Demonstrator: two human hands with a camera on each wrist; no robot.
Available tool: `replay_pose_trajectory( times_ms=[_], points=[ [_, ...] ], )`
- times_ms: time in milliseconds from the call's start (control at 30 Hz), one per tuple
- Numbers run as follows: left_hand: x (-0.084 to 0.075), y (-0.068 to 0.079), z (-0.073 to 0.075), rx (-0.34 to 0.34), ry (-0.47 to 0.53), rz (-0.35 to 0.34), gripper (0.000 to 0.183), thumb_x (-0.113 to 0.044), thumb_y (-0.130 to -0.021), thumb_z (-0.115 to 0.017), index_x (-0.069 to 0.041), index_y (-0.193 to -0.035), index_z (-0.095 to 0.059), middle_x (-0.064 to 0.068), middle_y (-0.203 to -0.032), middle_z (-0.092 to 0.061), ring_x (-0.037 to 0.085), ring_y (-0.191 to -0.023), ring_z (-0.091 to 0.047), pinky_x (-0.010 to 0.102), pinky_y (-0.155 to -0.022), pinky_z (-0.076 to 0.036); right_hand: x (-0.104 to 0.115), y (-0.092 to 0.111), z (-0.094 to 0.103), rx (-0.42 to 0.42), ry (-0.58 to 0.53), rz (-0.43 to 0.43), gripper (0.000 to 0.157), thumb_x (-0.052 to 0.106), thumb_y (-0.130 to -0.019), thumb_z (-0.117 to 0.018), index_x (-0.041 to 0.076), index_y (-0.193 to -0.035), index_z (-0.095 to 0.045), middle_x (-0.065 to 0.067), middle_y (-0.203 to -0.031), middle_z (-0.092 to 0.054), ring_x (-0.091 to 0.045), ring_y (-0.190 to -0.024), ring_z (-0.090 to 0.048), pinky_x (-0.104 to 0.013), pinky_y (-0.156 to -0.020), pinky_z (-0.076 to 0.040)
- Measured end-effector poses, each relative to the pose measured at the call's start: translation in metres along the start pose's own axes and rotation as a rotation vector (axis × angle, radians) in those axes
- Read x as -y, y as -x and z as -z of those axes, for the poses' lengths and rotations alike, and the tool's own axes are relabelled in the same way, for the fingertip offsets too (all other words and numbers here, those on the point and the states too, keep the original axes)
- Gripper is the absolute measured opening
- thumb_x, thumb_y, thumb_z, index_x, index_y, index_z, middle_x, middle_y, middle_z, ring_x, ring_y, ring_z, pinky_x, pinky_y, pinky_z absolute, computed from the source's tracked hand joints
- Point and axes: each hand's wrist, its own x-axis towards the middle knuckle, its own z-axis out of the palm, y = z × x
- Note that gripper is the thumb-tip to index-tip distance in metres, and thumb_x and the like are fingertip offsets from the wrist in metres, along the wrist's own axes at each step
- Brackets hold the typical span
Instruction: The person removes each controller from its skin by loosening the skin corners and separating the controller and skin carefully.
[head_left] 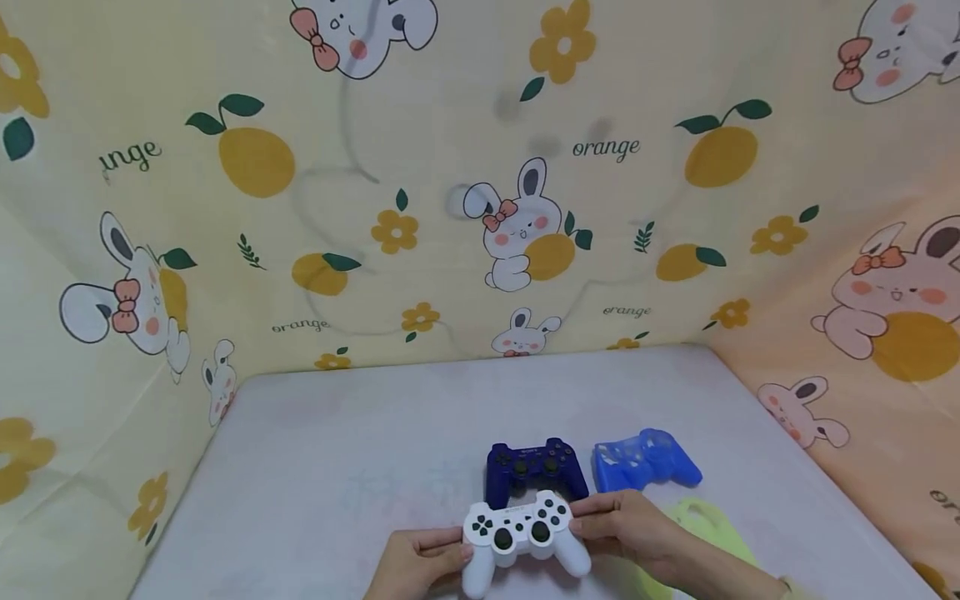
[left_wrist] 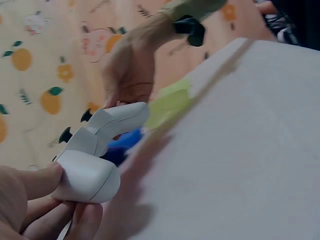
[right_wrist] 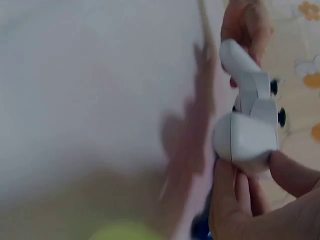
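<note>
A white game controller (head_left: 520,527) with black thumbsticks is held between both hands, raised off the table in the two wrist views. My left hand (head_left: 417,562) pinches its left side, the thumb near the top face and the fingers beneath. On the opposite side my right hand (head_left: 628,528) grips the controller the same way. Just behind it in the head view lies a dark blue controller (head_left: 536,468), its front partly covered by the white one. In the left wrist view the white controller (left_wrist: 87,175) shows its handle end-on; the right wrist view has the other handle (right_wrist: 250,142).
A blue controller-shaped silicone cover (head_left: 643,461) lies right of the dark blue controller. A yellow-green cover (head_left: 712,521) sits partly hidden under the right forearm. The pale table (head_left: 300,475) is bounded by patterned fabric walls (head_left: 450,283) at the back and sides.
</note>
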Motion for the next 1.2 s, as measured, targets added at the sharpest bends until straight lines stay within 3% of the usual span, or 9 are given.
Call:
replay_pose_trajectory(
  times_ms=[267, 500, 833, 1200],
  points=[
    [0.007, -0.012, -0.017, 0.0, -0.011, 0.035, 0.04, -0.011, -0.085, -0.078, 0.014, -0.114, -0.065, 0.023, -0.099, -0.07, 0.026, -0.085, -0.07, 0.037, -0.07, -0.057, -0.001, -0.005, 0.02, -0.006, 0.09, -0.071, 0.032, 0.001, -0.086, -0.073, -0.014, -0.113, -0.065, -0.022, -0.109, -0.068, -0.024, -0.093, -0.068, -0.042, -0.078, -0.056],
    [0.007, -0.016, -0.018, 0.0, -0.061, 0.084, 0.037, -0.007, -0.083, -0.079, 0.014, -0.111, -0.067, 0.02, -0.096, -0.071, 0.028, -0.087, -0.07, 0.037, -0.069, -0.057, 0.003, -0.005, 0.019, 0.021, 0.145, -0.072, 0.031, 0.002, -0.088, -0.07, -0.017, -0.111, -0.064, -0.024, -0.106, -0.067, -0.026, -0.089, -0.068, -0.043, -0.077, -0.056],
    [0.009, -0.02, -0.015, 0.033, -0.082, 0.054, 0.033, -0.003, -0.082, -0.078, 0.014, -0.109, -0.067, 0.017, -0.092, -0.072, 0.024, -0.088, -0.07, 0.036, -0.071, -0.057, -0.002, -0.008, 0.018, 0.002, 0.109, -0.083, 0.027, -0.004, -0.087, -0.07, -0.018, -0.109, -0.065, -0.024, -0.101, -0.069, -0.027, -0.088, -0.069, -0.043, -0.076, -0.056],
    [0.006, -0.021, -0.015, 0.005, -0.117, 0.077, 0.032, -0.004, -0.082, -0.079, 0.012, -0.108, -0.068, 0.015, -0.091, -0.072, 0.021, -0.086, -0.07, 0.034, -0.071, -0.057, -0.005, -0.008, 0.017, -0.014, 0.123, -0.048, 0.024, -0.006, -0.086, -0.07, -0.018, -0.106, -0.066, -0.024, -0.101, -0.068, -0.025, -0.088, -0.069, -0.042, -0.076, -0.056]
  ],
)
